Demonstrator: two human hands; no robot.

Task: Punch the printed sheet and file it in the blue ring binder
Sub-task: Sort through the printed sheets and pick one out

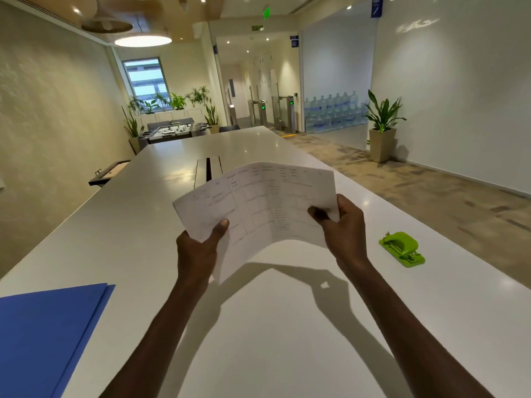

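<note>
We hold the white printed paper sheet [258, 202] above the white table [287, 326], left hand [198, 248] and right hand [343, 225] pinching its near corners. Nothing is punched yet: green plastic hole punch [401, 249] waits right, closed blue ring binder [43, 334] lower left.

I'm at a long glossy white table [161, 173], foosball table [172, 131] far end, tan potted plant [382, 122] right.
</note>
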